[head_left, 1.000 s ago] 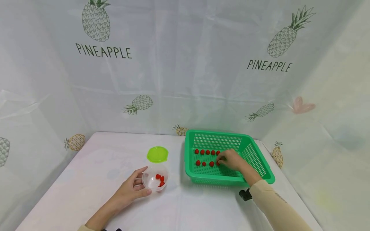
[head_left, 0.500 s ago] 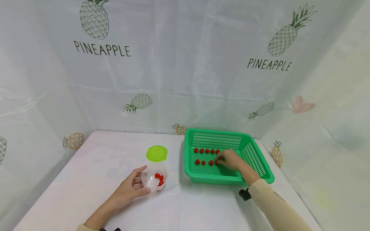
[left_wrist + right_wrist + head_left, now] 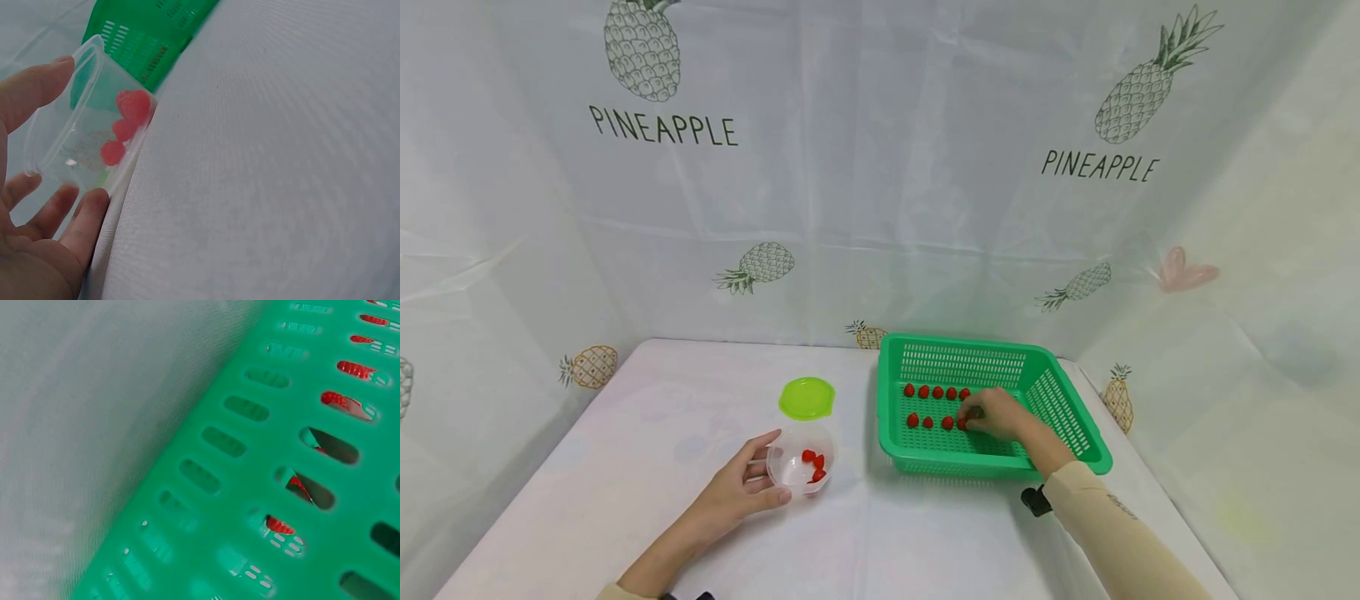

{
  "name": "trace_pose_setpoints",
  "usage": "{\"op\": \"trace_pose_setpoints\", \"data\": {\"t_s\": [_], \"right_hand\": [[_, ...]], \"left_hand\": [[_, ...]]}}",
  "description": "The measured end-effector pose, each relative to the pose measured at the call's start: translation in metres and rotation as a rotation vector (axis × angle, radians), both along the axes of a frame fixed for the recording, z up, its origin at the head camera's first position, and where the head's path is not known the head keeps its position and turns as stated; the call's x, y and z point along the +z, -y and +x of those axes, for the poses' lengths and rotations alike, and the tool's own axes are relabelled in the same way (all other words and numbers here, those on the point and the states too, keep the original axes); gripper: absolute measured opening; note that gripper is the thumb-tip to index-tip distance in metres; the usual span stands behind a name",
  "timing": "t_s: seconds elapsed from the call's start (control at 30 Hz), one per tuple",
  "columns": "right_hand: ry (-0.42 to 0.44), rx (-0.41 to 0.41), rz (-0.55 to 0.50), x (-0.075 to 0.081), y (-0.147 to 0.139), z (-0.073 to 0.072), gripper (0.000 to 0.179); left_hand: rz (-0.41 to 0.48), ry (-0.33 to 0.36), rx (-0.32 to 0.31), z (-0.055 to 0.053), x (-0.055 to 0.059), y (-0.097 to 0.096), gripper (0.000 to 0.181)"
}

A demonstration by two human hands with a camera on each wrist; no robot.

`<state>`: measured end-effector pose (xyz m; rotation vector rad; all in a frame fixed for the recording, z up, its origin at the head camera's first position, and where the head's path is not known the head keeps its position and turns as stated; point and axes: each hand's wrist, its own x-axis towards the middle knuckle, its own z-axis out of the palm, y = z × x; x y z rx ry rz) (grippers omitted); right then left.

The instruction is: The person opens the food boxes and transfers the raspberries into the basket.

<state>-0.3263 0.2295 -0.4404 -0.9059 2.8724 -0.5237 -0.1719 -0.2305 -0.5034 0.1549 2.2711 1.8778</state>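
Note:
My left hand (image 3: 730,500) holds a clear plastic bowl (image 3: 784,473), thumb on the near side and fingers round the far side. Several red strawberries (image 3: 817,461) lie in the bowl, gathered towards its right side. The left wrist view shows the bowl (image 3: 81,125) on its base on the cloth. Inside the green basket (image 3: 940,463), my right hand (image 3: 1000,415) pinches a strawberry (image 3: 962,424) at the right end of the front row. Fingertips partly cover it. In the right wrist view the basket wall (image 3: 206,494) hides most of that hand.
A back row of strawberries (image 3: 937,392) stands in the basket, behind the front row. Behind the bowl lies a lime-green lid (image 3: 807,398) on the white cloth-covered table (image 3: 647,433). Pineapple-print sheeting (image 3: 880,167) encloses the table at the back and sides.
The head view has shifted very slightly. My left hand keeps its hold on the bowl, and the right fingers stay at the same strawberry with only a tiny shift.

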Motion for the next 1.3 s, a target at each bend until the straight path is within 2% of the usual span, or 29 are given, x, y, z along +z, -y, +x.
{"op": "trace_pose_setpoints", "data": {"t_s": [0.33, 0.5, 0.63, 0.73, 0.93, 1.17, 1.3], "right_hand": [[0.009, 0.0, 0.007, -0.002, -0.002, -0.004, 0.018], [-0.011, 0.021, -0.01, -0.005, -0.006, -0.005, 0.018], [-0.016, 0.045, -0.023, -0.001, -0.008, -0.003, 0.018], [-0.017, 0.065, -0.045, 0.009, -0.007, 0.0, 0.016], [-0.031, 0.063, -0.161, 0.041, 0.005, 0.014, 0.017], [-0.121, 0.15, -0.234, 0.08, 0.053, 0.041, 0.017], [-0.126, 0.192, -0.265, 0.087, 0.085, 0.058, 0.018]], "left_hand": [[0.003, -0.014, -0.012, 0.001, 0.001, 0.0, 0.092], [0.007, -0.009, -0.011, 0.002, 0.002, -0.001, 0.092], [0.008, -0.02, -0.013, 0.003, 0.003, -0.001, 0.092], [0.003, -0.031, -0.014, 0.003, 0.004, -0.001, 0.092], [0.001, -0.007, -0.002, 0.004, 0.003, -0.003, 0.093], [0.001, -0.018, 0.002, 0.002, 0.004, -0.002, 0.093], [0.003, -0.019, -0.006, 0.002, 0.004, -0.002, 0.093]]}}
